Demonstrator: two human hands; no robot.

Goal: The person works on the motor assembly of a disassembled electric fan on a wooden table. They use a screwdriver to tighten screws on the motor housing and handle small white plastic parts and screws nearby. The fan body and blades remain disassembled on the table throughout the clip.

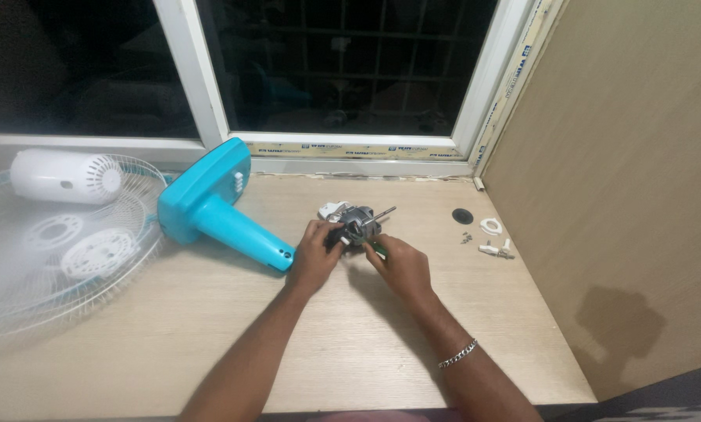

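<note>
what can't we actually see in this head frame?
- Small grey metal fan motor: its near side is hidden by the left hand and right hand.
- Green-tipped tool under the right fingers: mostly covered, kind unclear.
- Small white plastic fittings by the wall: too small to identify.
- White wire fan grille: cut off by the left edge.
- Beyond the window: dark.

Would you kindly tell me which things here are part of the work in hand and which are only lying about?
In hand:
- fan motor, held by left hand and right hand
- green-handled tool

Lying about:
- blue fan stand
- wire fan guard
- white motor cover
- small white parts
</note>
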